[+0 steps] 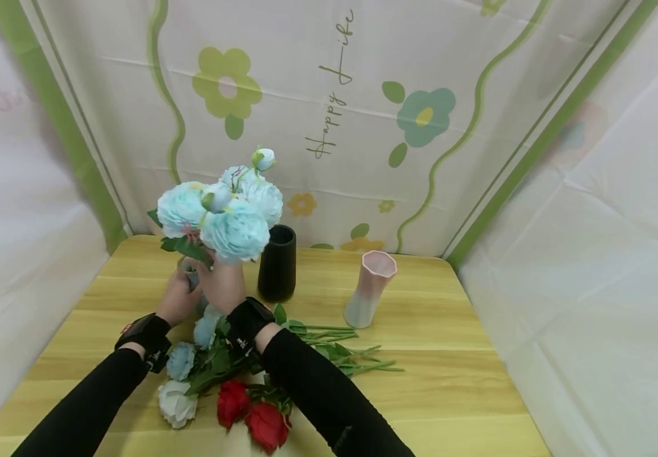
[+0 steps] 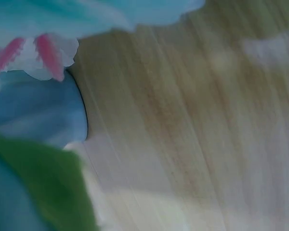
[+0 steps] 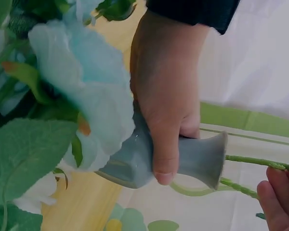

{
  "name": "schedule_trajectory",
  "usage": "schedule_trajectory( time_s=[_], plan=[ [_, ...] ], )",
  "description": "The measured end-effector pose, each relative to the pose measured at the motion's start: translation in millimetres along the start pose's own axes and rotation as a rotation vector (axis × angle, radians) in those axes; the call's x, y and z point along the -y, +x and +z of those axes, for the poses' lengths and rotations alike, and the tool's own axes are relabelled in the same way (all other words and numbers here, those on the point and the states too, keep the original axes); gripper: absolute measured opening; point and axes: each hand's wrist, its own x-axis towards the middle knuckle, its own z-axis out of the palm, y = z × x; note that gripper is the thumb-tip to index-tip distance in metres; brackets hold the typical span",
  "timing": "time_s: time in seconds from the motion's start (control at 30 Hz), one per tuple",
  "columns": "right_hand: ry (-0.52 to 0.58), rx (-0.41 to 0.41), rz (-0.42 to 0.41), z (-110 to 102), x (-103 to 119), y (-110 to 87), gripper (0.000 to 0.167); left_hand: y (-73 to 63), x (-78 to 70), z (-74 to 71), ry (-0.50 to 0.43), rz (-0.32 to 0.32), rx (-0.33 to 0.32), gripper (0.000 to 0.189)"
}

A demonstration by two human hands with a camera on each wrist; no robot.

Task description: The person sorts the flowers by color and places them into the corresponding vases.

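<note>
My left hand [image 1: 177, 297] grips the neck of a small blue-grey vase [image 3: 135, 156], its thumb lying across the front in the right wrist view. Green stems [image 3: 250, 161] run into the flared mouth of the vase. Above it, my right hand [image 1: 223, 285] pinches these stems; its fingers [image 3: 274, 199] show at the right edge of that view. They carry a bunch of pale blue artificial flowers [image 1: 236, 230] with buds and dark leaves. The right hand hides much of the vase in the head view. Blurred pale blue petals [image 2: 86, 17] fill the top of the left wrist view.
A black vase [image 1: 277, 270] stands just right of the hands, and a pink-and-white vase [image 1: 368, 292] farther right. Red roses [image 1: 268, 425], a white flower [image 1: 177, 404] and blue flowers [image 1: 180, 360] lie on the wooden table [image 1: 448, 381], stems pointing right. Printed cloth [image 1: 306, 82] closes the back.
</note>
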Motion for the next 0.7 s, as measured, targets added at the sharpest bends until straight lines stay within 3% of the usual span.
schedule_trajectory(
  time_s=[0.03,0.1,0.27,0.43,0.5,0.63,0.7],
  plan=[
    [0.125,-0.065,0.032,-12.2,18.7,0.9,0.034,-0.3,-0.8,-0.4,-0.001,-0.006,0.01,0.059],
    [0.057,-0.098,0.034,-23.7,35.0,-1.7,0.023,-0.2,-2.1,-0.8,-0.005,-0.002,0.014,0.056],
    [0.038,-0.068,0.041,-22.3,28.4,-0.5,0.014,-3.4,-6.6,-0.4,-0.006,0.041,-0.009,0.051],
    [0.016,-0.043,-0.003,-24.7,25.3,4.6,0.021,-4.8,-4.8,2.0,-0.013,0.065,-0.025,0.048],
    [0.003,-0.049,-0.013,-24.8,24.1,4.7,0.012,-4.4,-2.8,2.6,-0.002,0.064,-0.03,0.047],
    [-0.03,-0.053,-0.037,-22.9,20.7,2.3,0.025,-3.5,-0.2,2.2,0.007,0.053,-0.031,0.05],
    [0.035,-0.036,-0.029,-22.0,18.6,0.1,0.028,-2.8,-0.6,1.4,-0.005,0.042,-0.022,0.049]
  ],
)
